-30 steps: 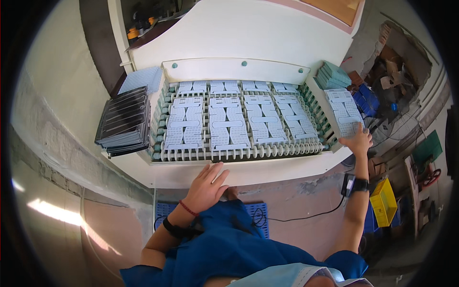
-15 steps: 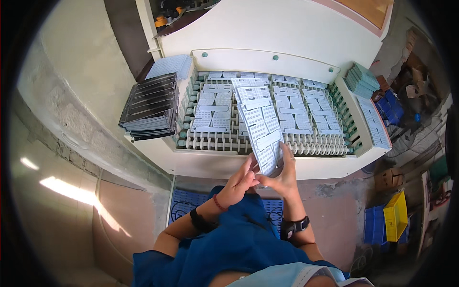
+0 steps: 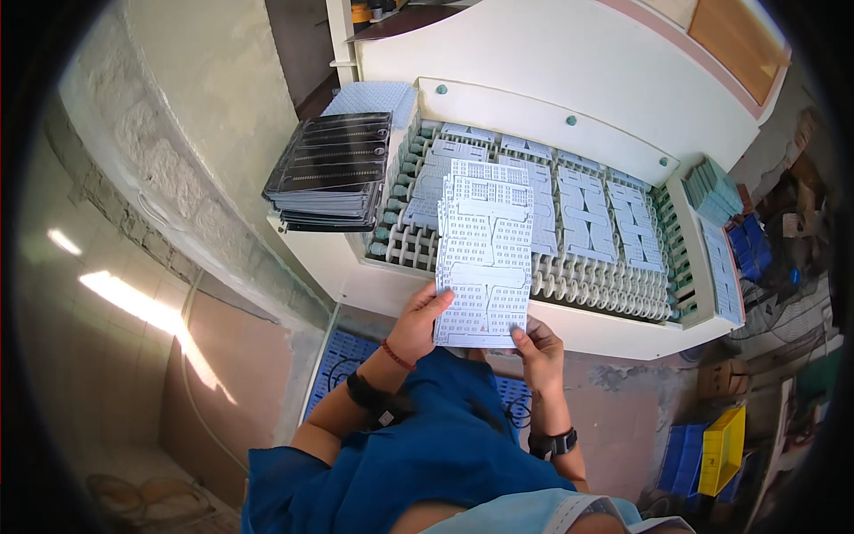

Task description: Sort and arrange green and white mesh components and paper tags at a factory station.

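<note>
A thin stack of white circuit board panels [image 3: 485, 258], printed with rows of small dark rectangles, is held between my two hands over the front edge of the roller conveyor [image 3: 569, 289]. My left hand [image 3: 416, 325] grips its lower left edge, thumb on the top face. At the lower right corner, my right hand [image 3: 540, 354] pinches the stack with thumb above and fingers partly hidden below. The sheets are slightly uneven along the upper left. Behind them, similar white panels [image 3: 583, 214] lie flat in rows on the rollers; the held stack covers some of these.
Dark, flat trays [image 3: 329, 173] are piled on the machine's left ledge, with pale blue textured sheets [image 3: 369, 98] behind. Greenish boards [image 3: 713, 191] and a white panel [image 3: 722, 267] rest on the right ledge. A yellow crate [image 3: 721, 452] and a cardboard box [image 3: 722, 378] stand at right.
The panel stack has turned from a slant to nearly straight, its printed face now more fully toward me. My hands have spread to its two sides. The machine sits farther right in view.
</note>
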`<state>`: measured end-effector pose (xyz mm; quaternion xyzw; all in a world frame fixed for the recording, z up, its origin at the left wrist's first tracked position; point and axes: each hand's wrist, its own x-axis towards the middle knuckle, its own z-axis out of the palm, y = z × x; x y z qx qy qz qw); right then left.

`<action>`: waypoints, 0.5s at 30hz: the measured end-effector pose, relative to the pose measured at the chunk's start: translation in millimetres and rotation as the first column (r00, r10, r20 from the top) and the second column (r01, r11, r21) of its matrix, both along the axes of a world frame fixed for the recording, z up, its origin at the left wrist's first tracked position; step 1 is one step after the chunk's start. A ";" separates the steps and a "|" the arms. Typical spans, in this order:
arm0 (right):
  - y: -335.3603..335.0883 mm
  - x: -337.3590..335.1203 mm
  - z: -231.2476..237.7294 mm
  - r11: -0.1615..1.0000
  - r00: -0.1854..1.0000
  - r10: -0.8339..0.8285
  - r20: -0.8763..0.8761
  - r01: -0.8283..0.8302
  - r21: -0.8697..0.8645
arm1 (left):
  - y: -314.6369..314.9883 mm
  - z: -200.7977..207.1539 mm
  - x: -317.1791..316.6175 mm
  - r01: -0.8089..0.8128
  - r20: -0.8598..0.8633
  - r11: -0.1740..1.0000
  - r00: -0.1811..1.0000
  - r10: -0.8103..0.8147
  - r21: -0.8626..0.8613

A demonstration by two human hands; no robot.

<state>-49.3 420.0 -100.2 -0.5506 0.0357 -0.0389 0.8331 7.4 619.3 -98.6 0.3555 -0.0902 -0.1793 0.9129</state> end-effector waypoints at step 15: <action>-5.9 -19.5 -17.4 0.969 0.989 -0.090 -0.117 0.059 -0.241 | 5.9 -9.6 -6.4 -0.032 0.032 0.984 0.999 0.027 0.177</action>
